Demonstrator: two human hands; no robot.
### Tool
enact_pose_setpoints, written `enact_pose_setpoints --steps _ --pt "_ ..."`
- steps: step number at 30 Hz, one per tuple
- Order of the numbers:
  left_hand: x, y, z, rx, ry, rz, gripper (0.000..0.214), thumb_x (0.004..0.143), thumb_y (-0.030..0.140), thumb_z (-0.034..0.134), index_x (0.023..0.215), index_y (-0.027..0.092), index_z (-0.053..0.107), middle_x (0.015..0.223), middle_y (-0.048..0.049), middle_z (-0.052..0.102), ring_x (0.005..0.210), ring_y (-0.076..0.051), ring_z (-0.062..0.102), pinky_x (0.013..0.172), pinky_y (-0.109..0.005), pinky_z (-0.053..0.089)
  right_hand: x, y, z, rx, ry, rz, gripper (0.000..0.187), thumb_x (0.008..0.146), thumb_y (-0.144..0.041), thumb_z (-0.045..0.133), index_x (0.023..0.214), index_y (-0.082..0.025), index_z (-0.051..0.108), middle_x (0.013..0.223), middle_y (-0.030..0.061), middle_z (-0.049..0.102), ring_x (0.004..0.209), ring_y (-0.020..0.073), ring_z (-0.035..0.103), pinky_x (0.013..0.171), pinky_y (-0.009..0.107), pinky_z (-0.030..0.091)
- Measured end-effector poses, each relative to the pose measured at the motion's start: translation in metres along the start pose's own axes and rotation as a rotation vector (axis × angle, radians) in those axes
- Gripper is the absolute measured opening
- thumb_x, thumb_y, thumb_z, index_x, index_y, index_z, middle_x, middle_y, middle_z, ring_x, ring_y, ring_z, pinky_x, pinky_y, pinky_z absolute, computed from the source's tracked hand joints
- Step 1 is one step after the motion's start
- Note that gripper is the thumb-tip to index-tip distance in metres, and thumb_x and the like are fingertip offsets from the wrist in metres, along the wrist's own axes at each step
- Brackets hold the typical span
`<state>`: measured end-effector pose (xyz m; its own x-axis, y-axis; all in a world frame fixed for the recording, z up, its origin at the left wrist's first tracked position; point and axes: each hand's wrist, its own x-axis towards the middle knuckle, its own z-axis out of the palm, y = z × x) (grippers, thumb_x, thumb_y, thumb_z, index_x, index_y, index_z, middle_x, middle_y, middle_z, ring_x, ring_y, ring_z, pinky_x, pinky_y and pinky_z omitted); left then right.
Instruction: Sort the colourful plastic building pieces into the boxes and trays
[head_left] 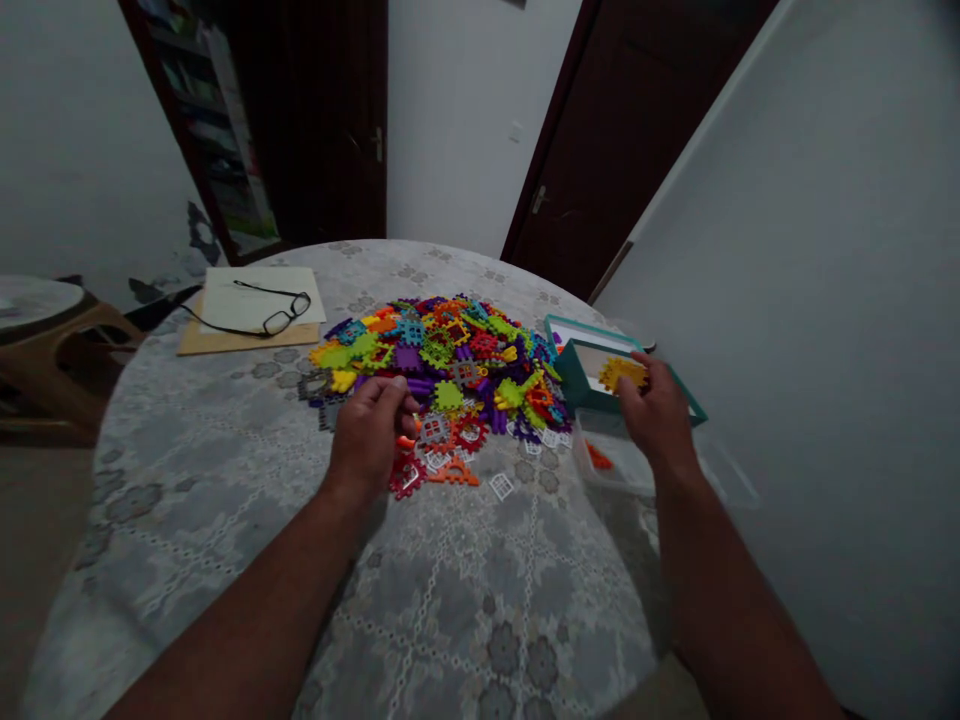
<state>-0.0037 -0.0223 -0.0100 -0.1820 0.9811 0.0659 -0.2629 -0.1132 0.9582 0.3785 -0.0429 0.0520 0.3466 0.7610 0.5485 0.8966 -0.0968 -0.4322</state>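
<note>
Over the teal-edged box [574, 378] on the right, my right hand [661, 408] pinches a yellow building piece [621, 374] with toothed edges. My left hand [369, 430] is closed at the near left side of a heap of colourful plastic building pieces [448, 396]. Its thumb and fingers are pressed together, and whatever they may hold is hidden. Just beside those fingers lie a grey window-like piece [434, 430] and a red toothed piece [407, 476]. An orange arched piece [454, 473] and a small white window frame [501, 487] lie nearer me.
A clear plastic tub [619, 470] with an orange piece [598, 457] inside stands at the right table edge. Eyeglasses [277, 322] rest on paper [259, 285] over a brown board [247, 343] at the left. A stool [82, 345] stands beyond the patterned tablecloth [442, 600].
</note>
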Motion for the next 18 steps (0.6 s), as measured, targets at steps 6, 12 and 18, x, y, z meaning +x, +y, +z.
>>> enact_pose_setpoints --steps 6,12,18 --pt "0.002 0.004 0.001 -0.087 0.090 0.003 0.025 0.092 0.044 0.072 0.086 0.020 0.065 0.073 0.0027 0.066 0.050 -0.009 0.055 0.047 -0.021 0.046 0.040 0.021 0.030 -0.270 -0.142 -0.015 0.054 0.098 -0.030 0.054 0.148 -0.013 0.065 0.125 0.0212 0.079 0.104 0.0321 0.074 0.094 0.041 0.053" --pt "0.005 0.005 0.000 -0.169 0.141 0.028 0.028 0.094 0.045 0.068 0.083 0.020 0.062 0.070 0.0035 0.062 0.048 -0.008 0.052 0.045 -0.019 0.041 0.045 0.015 0.040 -0.275 -0.093 -0.003 0.054 0.098 -0.035 0.058 0.146 -0.011 0.066 0.130 0.0218 0.076 0.110 0.0337 0.071 0.099 0.045 0.053" --pt "0.008 0.007 -0.005 -0.157 0.186 0.076 0.029 0.095 0.049 0.067 0.085 0.022 0.061 0.071 0.0034 0.062 0.049 -0.010 0.053 0.047 -0.021 0.045 -0.052 -0.043 0.045 0.109 -0.234 -0.370 0.041 0.105 -0.043 0.057 0.136 -0.018 0.069 0.131 0.0178 0.075 0.121 0.0322 0.070 0.113 0.050 0.054"
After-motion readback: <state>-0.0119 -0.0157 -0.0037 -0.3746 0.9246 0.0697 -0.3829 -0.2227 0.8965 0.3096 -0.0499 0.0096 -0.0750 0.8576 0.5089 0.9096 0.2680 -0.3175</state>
